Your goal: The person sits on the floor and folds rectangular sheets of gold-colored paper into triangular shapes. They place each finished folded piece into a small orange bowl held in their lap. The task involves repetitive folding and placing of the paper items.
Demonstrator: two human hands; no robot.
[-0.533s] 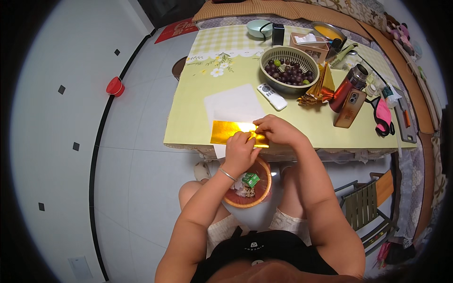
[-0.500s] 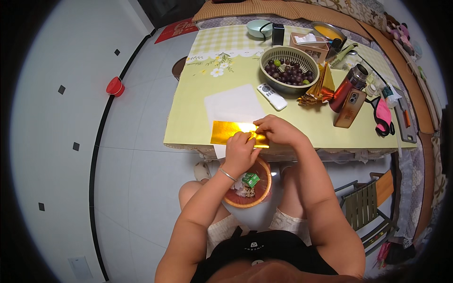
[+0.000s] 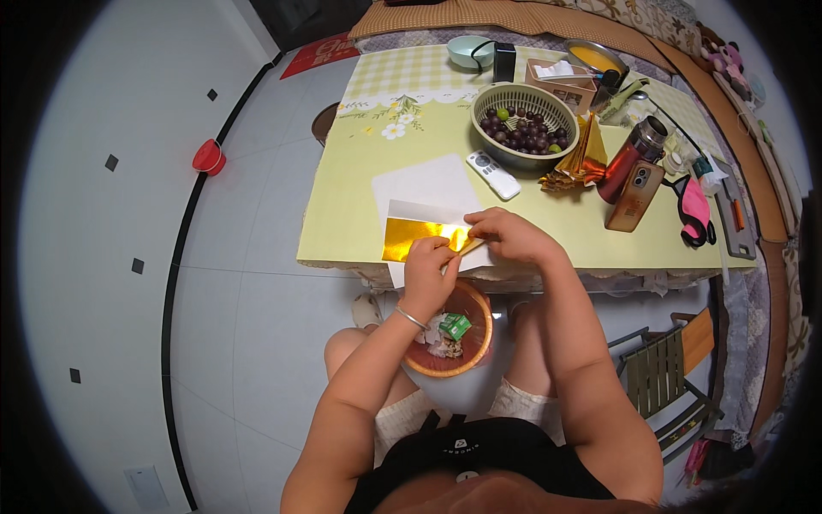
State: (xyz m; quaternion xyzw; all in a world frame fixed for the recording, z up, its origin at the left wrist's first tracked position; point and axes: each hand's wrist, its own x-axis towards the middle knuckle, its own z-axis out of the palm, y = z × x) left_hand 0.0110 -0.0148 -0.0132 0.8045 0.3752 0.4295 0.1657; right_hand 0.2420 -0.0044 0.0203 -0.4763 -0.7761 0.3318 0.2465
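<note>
A sheet of shiny gold foil paper (image 3: 409,240) lies at the near edge of the table, with a pale strip showing along its far side. My left hand (image 3: 430,272) bends over its near edge, fingers pinched on the paper. My right hand (image 3: 507,235) pinches the right end, where a corner is turned over and shows its dull back. Under the foil lies a white sheet of paper (image 3: 424,184). Just beyond my right hand is a white remote control (image 3: 494,176). My fingertips partly hide the folded corner.
A basket (image 3: 524,96) of dark grapes, folded gold paper (image 3: 586,158), a red thermos (image 3: 632,160), a phone (image 3: 635,197) and a pink eye mask (image 3: 694,212) stand or lie to the right. An orange-rimmed bin (image 3: 485,343) sits between my knees; a folding chair (image 3: 658,377) is at right.
A pale strip now shows along the foil's far side, and the right corner is turned over. My left hand has shifted slightly left and nearer; my right hand moved slightly right.
</note>
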